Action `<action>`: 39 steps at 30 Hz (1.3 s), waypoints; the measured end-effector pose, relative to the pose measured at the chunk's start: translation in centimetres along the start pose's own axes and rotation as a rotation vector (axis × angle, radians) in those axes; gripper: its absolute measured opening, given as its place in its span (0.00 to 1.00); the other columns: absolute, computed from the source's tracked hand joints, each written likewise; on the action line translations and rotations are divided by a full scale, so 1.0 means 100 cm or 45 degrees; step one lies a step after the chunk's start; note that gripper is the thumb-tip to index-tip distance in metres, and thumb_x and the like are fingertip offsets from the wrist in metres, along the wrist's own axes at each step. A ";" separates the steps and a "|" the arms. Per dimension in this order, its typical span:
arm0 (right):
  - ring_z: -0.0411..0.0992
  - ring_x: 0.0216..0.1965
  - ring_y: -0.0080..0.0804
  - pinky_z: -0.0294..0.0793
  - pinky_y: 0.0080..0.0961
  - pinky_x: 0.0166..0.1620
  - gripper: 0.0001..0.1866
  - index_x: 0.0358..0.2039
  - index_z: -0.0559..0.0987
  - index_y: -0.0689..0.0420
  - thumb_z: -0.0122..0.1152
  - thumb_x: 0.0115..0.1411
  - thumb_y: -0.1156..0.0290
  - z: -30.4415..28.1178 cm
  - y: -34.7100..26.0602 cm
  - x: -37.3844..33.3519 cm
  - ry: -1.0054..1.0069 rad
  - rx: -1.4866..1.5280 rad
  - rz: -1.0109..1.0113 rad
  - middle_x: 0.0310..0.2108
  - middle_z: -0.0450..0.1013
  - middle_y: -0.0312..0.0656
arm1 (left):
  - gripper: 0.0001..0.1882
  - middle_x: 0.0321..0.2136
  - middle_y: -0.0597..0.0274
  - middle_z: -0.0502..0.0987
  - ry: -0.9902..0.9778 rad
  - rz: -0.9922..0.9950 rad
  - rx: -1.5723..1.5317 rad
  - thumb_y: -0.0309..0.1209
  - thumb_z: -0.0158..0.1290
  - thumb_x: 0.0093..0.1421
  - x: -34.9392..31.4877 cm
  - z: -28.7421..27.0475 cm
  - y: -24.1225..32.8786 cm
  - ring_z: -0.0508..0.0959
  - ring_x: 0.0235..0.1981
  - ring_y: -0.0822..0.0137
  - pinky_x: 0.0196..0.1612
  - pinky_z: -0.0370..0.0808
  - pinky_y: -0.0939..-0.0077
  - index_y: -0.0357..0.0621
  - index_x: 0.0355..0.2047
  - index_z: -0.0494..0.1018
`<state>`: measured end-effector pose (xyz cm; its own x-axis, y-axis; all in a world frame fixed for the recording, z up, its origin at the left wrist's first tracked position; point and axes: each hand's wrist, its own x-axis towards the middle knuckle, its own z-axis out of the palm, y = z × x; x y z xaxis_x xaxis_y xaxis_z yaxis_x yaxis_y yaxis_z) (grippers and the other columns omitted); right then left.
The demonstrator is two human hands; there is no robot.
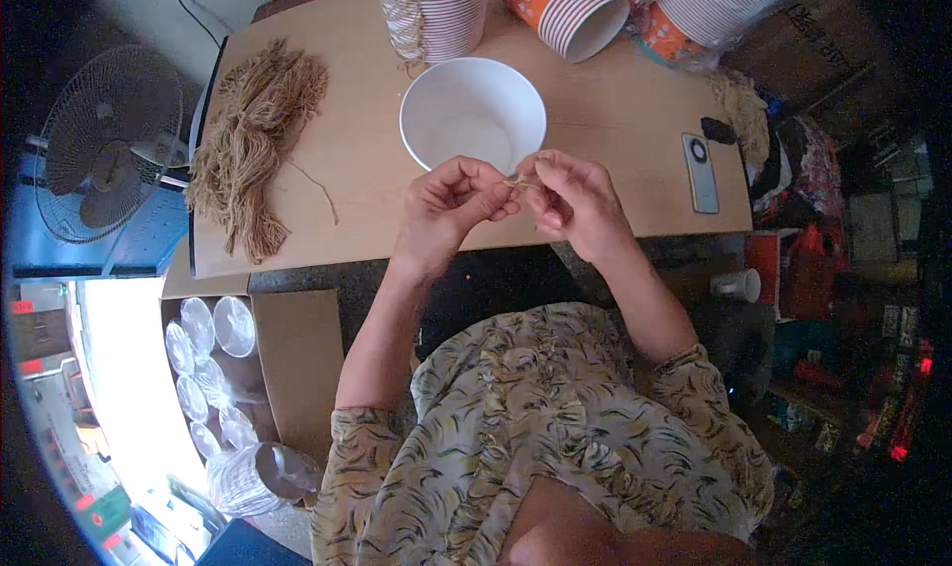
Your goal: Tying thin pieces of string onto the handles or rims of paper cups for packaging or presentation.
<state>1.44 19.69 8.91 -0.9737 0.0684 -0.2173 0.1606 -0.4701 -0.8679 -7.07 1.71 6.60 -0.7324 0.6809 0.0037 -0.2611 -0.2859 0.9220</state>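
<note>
My left hand (451, 209) and my right hand (580, 199) meet at the near edge of the table, just in front of an empty white paper bucket (426, 135). Both are closed, fingertips pinching a short bit of thin tan twine (520, 182) between them. Most of the twine is hidden by my fingers. A big loose bundle of the same tan twine (260, 140) lies at the table's left, one strand trailing toward the middle. Behind the bucket rises a tall stack of nested paper buckets (451, 16) with twine hanging down its side.
Orange-and-white paper buckets (565, 11) lie on their sides at the back. A phone (700, 174) rests near the right edge of the wooden table (347, 100). To the left stand a fan (109, 145) and a cardboard box (297, 368) of wrapped white buckets.
</note>
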 end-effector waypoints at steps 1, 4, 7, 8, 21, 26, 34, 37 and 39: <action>0.59 0.17 0.13 0.60 0.13 0.20 0.14 0.40 0.76 0.60 0.58 0.66 0.60 0.000 -0.001 0.000 -0.009 -0.015 0.006 0.21 0.67 0.31 | 0.04 0.32 0.60 0.82 0.002 0.001 0.000 0.25 0.57 0.63 -0.001 0.000 0.000 0.81 0.33 0.72 0.37 0.77 0.79 0.39 0.37 0.75; 0.60 0.18 0.12 0.60 0.13 0.21 0.13 0.40 0.77 0.60 0.59 0.66 0.62 0.003 -0.004 -0.002 0.016 -0.282 -0.040 0.22 0.68 0.30 | 0.04 0.32 0.61 0.82 -0.018 -0.025 -0.010 0.25 0.57 0.63 -0.002 0.000 0.002 0.81 0.32 0.72 0.37 0.78 0.79 0.39 0.37 0.76; 0.61 0.18 0.11 0.60 0.12 0.21 0.10 0.38 0.78 0.59 0.61 0.65 0.64 0.000 0.003 0.001 0.042 -0.444 -0.161 0.22 0.69 0.30 | 0.04 0.32 0.60 0.81 -0.028 -0.050 -0.003 0.25 0.57 0.63 -0.002 0.002 0.005 0.81 0.32 0.71 0.37 0.77 0.79 0.38 0.37 0.76; 0.61 0.18 0.11 0.60 0.12 0.21 0.10 0.38 0.78 0.59 0.61 0.65 0.64 0.001 0.002 0.001 0.043 -0.444 -0.161 0.22 0.69 0.30 | 0.05 0.32 0.60 0.81 -0.037 -0.048 -0.006 0.25 0.57 0.63 -0.002 0.002 0.005 0.81 0.33 0.71 0.38 0.78 0.79 0.38 0.37 0.76; 0.60 0.20 0.10 0.58 0.11 0.22 0.09 0.37 0.79 0.59 0.61 0.65 0.65 0.003 0.002 0.003 0.147 -0.383 -0.225 0.22 0.67 0.26 | 0.10 0.36 0.58 0.81 -0.096 -0.087 -0.087 0.24 0.55 0.63 0.000 -0.003 0.005 0.82 0.36 0.69 0.42 0.78 0.76 0.36 0.44 0.74; 0.60 0.20 0.10 0.58 0.11 0.23 0.09 0.38 0.79 0.58 0.61 0.64 0.65 0.004 0.001 0.001 0.157 -0.391 -0.243 0.21 0.66 0.25 | 0.11 0.36 0.60 0.81 -0.098 -0.070 -0.051 0.23 0.55 0.64 -0.002 -0.001 0.006 0.82 0.37 0.69 0.43 0.78 0.76 0.37 0.46 0.74; 0.61 0.21 0.11 0.59 0.13 0.24 0.09 0.37 0.80 0.59 0.61 0.64 0.67 0.000 0.004 0.003 0.187 -0.382 -0.329 0.22 0.69 0.25 | 0.10 0.35 0.63 0.81 -0.105 0.022 0.011 0.21 0.54 0.65 0.000 0.004 0.004 0.80 0.37 0.75 0.44 0.79 0.79 0.36 0.46 0.75; 0.61 0.22 0.10 0.59 0.13 0.25 0.08 0.37 0.80 0.60 0.62 0.64 0.68 0.006 0.000 0.003 0.213 -0.494 -0.364 0.23 0.69 0.25 | 0.08 0.32 0.65 0.81 -0.044 0.098 0.173 0.23 0.57 0.63 0.001 0.009 0.001 0.79 0.33 0.78 0.40 0.78 0.82 0.36 0.43 0.78; 0.61 0.22 0.10 0.59 0.12 0.25 0.08 0.37 0.80 0.60 0.62 0.64 0.68 0.006 -0.001 0.002 0.177 -0.475 -0.391 0.23 0.69 0.25 | 0.07 0.30 0.66 0.81 0.029 0.088 0.148 0.24 0.60 0.61 0.000 0.013 0.004 0.77 0.30 0.80 0.36 0.76 0.84 0.36 0.39 0.80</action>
<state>1.09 19.25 9.23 -0.9585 0.2827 0.0375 -0.0582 -0.0651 -0.9962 -6.39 2.49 7.42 -0.7607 0.6462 0.0611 -0.1357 -0.2504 0.9586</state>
